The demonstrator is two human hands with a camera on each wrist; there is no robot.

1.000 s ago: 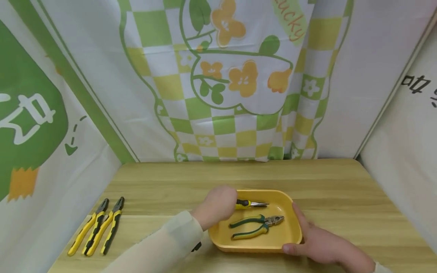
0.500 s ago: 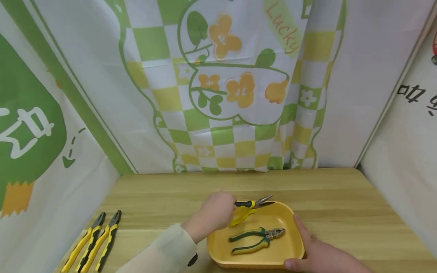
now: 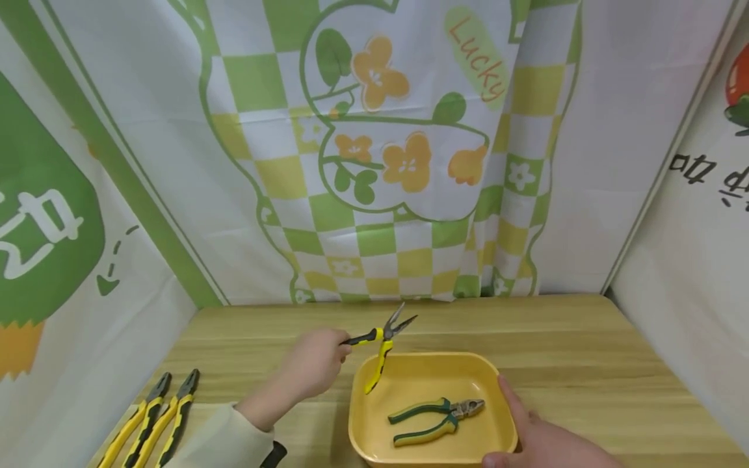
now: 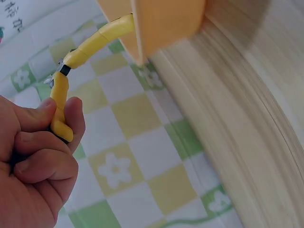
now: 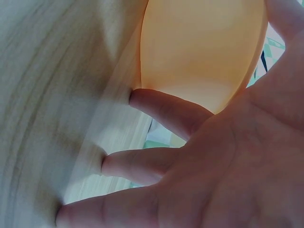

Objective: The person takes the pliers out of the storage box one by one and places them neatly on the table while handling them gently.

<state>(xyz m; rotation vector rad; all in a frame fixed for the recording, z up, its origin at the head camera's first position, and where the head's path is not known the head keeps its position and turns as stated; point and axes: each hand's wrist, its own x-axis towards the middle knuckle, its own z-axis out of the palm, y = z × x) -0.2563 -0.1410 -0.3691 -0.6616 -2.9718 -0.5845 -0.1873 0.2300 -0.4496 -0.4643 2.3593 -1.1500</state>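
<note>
My left hand [image 3: 318,361] grips one handle of the long-nose pliers [image 3: 388,333], which have black-and-yellow handles. They are raised with their jaws spread apart, over the far left corner of a yellow tray [image 3: 433,356]. The loose handle [image 4: 97,40] hangs down and overlaps the tray's wall in the left wrist view. Green-and-yellow combination pliers [image 3: 456,411] lie inside the tray. At the tray's right end rests my right hand [image 3: 544,442], thumb at the near corner. In the right wrist view its fingers [image 5: 161,111] are spread and straight, tips on the table.
Two more black-and-yellow pliers [image 3: 158,388] lie side by side on the wooden table [image 3: 562,338] at the left. A patterned cloth [image 3: 398,247] hangs behind the table's far edge, and printed cloth walls stand at both sides.
My left hand has lifted the long-nose pliers out of the tray and moved left with them; their jaws have spread. My right hand stays at the tray's right end. The head view has tilted up.
</note>
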